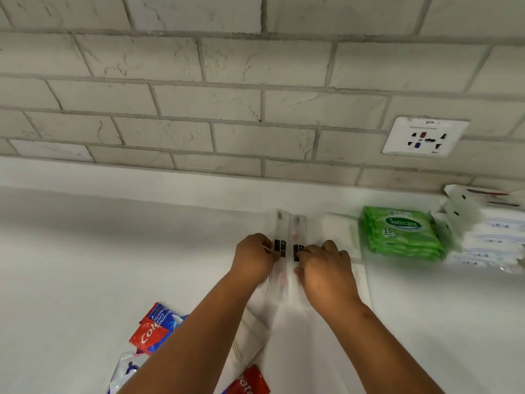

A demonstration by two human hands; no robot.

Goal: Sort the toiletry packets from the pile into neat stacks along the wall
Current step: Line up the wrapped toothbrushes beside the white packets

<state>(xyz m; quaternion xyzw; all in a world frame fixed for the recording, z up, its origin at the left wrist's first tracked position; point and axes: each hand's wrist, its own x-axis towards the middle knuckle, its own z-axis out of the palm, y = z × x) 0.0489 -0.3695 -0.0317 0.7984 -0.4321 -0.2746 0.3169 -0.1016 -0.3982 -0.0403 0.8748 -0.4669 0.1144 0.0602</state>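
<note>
Two long clear toothbrush packets lie side by side on the white counter [85, 251], pointing at the wall. My left hand [253, 258] grips the left packet [279, 223] at its black label. My right hand [326, 273] pinches the right packet [298, 226] at its label. Right of them along the wall sit a flat white packet [338, 228], a stack of green Sanicare wipe packs [403, 233] and a stack of white packets [488, 237]. Red and blue toothpaste sachets [154, 328] lie in the near pile, partly hidden under my left forearm.
A tiled wall [227, 109] runs along the back of the counter, with a white power socket [424, 137] at the right. Another red sachet [251, 381] and a clear packet [125, 368] lie at the bottom edge.
</note>
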